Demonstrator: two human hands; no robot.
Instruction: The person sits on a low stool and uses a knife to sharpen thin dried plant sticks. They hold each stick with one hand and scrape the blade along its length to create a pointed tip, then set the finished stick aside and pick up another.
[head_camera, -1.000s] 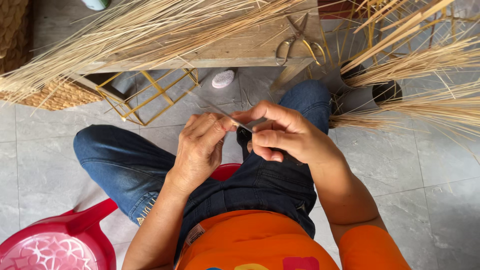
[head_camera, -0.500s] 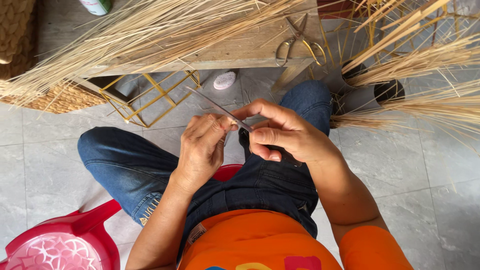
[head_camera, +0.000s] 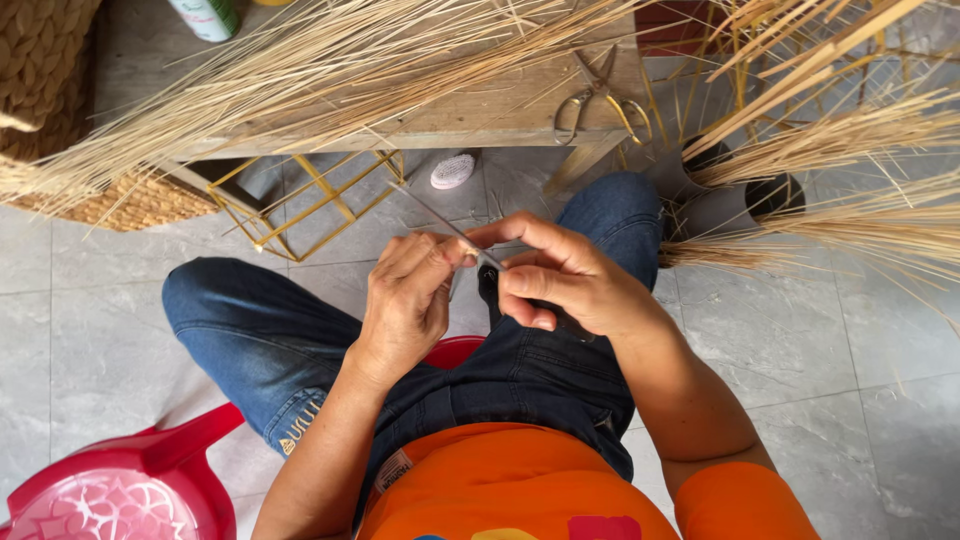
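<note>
Thin, light, bendy straw (head_camera: 432, 210) pinched above the lap by left hand (head_camera: 408, 300), small knife (head_camera: 488, 268) gripped by right hand (head_camera: 570, 285); best held near the end.

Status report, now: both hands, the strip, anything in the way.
Left hand pinching the thin strip. Right hand gripping a small knife against it. Scissors on the wooden bench, apart from the hands.
</note>
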